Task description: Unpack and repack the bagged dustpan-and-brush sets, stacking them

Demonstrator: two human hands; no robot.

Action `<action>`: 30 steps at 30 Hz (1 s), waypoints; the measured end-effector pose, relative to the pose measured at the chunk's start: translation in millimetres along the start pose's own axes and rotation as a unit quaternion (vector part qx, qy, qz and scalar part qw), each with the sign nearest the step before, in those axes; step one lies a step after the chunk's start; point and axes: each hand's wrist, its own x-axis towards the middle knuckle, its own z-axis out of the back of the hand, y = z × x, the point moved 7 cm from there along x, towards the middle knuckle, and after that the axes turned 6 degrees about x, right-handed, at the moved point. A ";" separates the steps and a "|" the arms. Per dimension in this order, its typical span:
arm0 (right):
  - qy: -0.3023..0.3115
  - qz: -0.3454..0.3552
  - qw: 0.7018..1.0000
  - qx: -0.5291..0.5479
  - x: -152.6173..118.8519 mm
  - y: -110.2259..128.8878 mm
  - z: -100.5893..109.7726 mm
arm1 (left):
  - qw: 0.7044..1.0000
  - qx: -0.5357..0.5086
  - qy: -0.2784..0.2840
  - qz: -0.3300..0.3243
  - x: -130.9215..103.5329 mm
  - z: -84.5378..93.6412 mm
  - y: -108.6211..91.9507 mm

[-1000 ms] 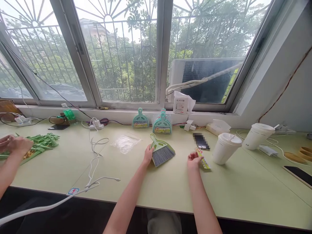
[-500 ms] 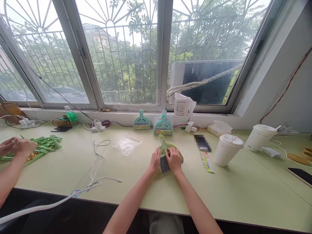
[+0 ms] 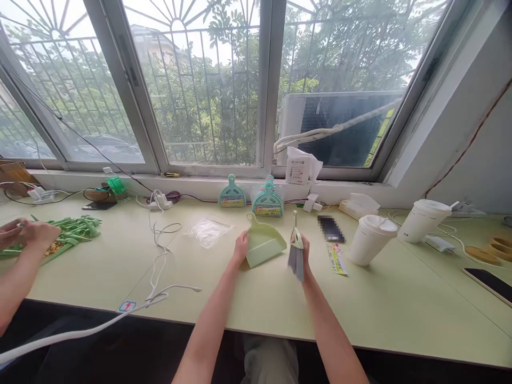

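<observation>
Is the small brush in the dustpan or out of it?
Out. The right hand holds the small brush apart from the dustpan, which lies on the table at the left hand.
</observation>
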 end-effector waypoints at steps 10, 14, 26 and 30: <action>-0.013 0.156 0.817 -0.555 13.9 -4.9 14.4 | 0.969 0.241 -0.019 0.060 6.4 32.0 24.4; -0.028 0.154 0.810 -0.565 14.5 -5.9 14.0 | 0.963 0.256 -0.060 0.062 7.5 37.9 23.5; -0.016 0.157 0.800 -0.578 8.8 -10.0 8.4 | 0.941 0.331 -0.032 0.061 4.5 34.5 14.1; -0.016 0.136 0.816 -0.561 10.6 -11.0 15.5 | 0.936 0.339 -0.056 0.079 3.4 44.7 18.2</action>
